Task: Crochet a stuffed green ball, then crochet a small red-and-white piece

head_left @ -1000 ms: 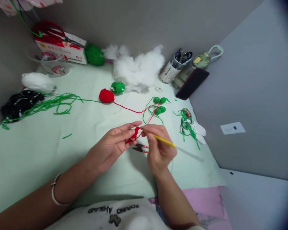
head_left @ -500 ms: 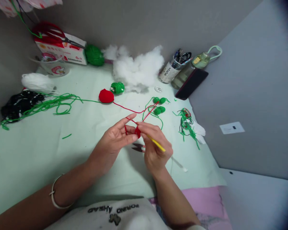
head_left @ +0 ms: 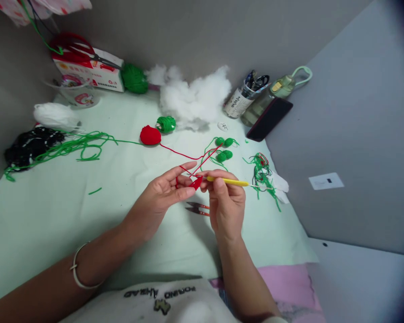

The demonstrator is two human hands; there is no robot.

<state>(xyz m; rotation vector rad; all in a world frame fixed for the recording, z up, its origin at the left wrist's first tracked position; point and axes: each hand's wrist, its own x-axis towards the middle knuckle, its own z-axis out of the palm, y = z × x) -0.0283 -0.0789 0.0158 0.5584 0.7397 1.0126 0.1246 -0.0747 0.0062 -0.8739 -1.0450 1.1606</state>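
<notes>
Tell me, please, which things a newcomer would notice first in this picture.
Probably the white fluffy stuffing, heaped at the back of the table, and the red yarn ball in front of it, to the left. Next, the yellow-handled crochet hook in the right hand, close to the small red piece in the left hand.

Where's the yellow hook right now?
Head view, just right of centre: the yellow hook is in the right hand, tip pointing left at the red piece in the left hand.

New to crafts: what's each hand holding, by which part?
The left hand pinches the red piece at its lower edge, yarn over a finger; the right hand holds the hook by its yellow handle.
</notes>
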